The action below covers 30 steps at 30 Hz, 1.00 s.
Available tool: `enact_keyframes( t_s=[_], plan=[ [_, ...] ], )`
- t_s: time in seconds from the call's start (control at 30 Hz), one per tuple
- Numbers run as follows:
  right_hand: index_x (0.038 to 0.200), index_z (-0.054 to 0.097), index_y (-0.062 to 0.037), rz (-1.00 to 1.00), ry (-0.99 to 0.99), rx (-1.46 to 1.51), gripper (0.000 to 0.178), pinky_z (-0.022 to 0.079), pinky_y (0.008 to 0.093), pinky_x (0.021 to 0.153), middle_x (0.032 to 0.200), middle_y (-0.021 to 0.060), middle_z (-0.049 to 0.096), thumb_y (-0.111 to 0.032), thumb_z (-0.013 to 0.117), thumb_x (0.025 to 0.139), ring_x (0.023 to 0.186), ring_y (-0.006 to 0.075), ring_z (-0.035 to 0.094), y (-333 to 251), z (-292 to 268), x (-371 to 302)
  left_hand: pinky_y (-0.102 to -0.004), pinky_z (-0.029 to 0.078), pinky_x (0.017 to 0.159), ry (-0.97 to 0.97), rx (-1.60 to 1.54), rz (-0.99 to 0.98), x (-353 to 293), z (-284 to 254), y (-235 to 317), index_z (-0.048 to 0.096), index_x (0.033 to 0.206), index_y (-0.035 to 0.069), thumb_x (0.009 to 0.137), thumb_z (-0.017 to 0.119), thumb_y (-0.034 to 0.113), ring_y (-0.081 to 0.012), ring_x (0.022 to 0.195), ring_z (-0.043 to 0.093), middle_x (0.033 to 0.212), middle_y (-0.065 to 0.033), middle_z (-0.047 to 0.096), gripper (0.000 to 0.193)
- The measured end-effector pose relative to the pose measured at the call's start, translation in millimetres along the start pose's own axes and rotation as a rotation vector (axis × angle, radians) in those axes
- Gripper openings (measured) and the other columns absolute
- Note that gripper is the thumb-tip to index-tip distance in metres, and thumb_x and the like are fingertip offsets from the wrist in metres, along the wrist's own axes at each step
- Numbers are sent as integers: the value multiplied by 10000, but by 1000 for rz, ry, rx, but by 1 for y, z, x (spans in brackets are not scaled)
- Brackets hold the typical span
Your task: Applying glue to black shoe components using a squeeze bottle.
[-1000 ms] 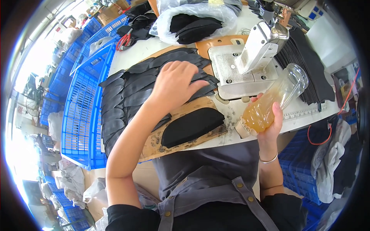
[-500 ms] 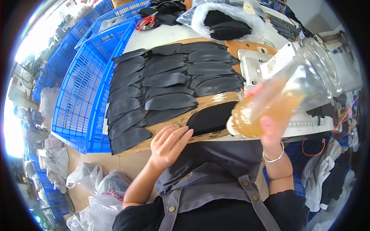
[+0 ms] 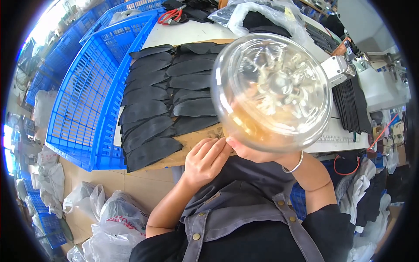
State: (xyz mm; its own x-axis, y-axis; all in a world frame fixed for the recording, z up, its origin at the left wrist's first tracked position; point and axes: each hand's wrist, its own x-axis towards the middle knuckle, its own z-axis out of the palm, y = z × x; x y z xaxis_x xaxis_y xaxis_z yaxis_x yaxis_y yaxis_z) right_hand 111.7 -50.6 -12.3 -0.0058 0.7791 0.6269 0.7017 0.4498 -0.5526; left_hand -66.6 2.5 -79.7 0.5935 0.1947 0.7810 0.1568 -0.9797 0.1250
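A large clear plastic bottle with amber liquid in it is raised in front of me, its round ridged base toward the camera. My right hand, a bangle at its wrist, grips it from below; most of its fingers are behind the bottle. Beside the bottle's lower edge is my left hand, its fingers bent and drawn together, the tips hidden. Curved black pieces of flat material lie in overlapping rows on a brown board. The bottle covers the board's right part and whatever lies there.
A blue plastic basket stands along the table's left side. Red-handled scissors and an opened plastic bag lie at the back. White machine parts and a stack of dark strips are at the right. Plastic bags lie on the floor.
The bottle has come up and left toward the camera, turning its base to face it. My left hand has shifted right, its fingers drawing in. The large black piece is now hidden.
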Motion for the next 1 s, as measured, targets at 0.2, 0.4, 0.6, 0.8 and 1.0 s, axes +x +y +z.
enact_keyframes(
  t_s=[0.2,0.4,0.6,0.8,1.0],
  plan=[
    [1188,379,27,65,292,103,662,486,289,797,1036,122,564,-77,768,662,924,168,587,14,-21,1,-303,505,727,-2,-24,15,1,7,-2,653,917,8,632,610,74,-193,767,615,951,-89,635,296],
    [1236,369,2,229,444,-229,637,454,332,894,1119,128,521,-38,723,708,1010,197,552,23,-74,-32,-294,509,696,12,-25,-25,0,5,-3,660,907,13,637,612,70,-189,734,614,914,-79,644,280],
    [1238,375,-17,121,671,58,551,467,398,889,1094,157,522,-101,641,762,995,259,561,-4,-84,-33,-291,508,687,32,-48,-47,2,3,-2,665,898,20,626,632,57,-186,718,612,906,-74,651,276],
    [1163,454,17,-57,198,256,656,471,317,826,1021,109,575,-182,778,630,927,200,588,-7,-4,-15,-295,508,689,46,-56,-31,7,5,1,665,898,24,601,648,35,-195,723,616,906,-80,650,299],
    [1207,419,24,-102,190,-71,796,496,333,780,1032,137,588,-290,818,594,871,266,628,0,-20,-15,-308,518,682,33,-9,-37,7,-1,5,658,876,18,617,660,22,-199,732,622,881,-83,645,258]
  ],
)
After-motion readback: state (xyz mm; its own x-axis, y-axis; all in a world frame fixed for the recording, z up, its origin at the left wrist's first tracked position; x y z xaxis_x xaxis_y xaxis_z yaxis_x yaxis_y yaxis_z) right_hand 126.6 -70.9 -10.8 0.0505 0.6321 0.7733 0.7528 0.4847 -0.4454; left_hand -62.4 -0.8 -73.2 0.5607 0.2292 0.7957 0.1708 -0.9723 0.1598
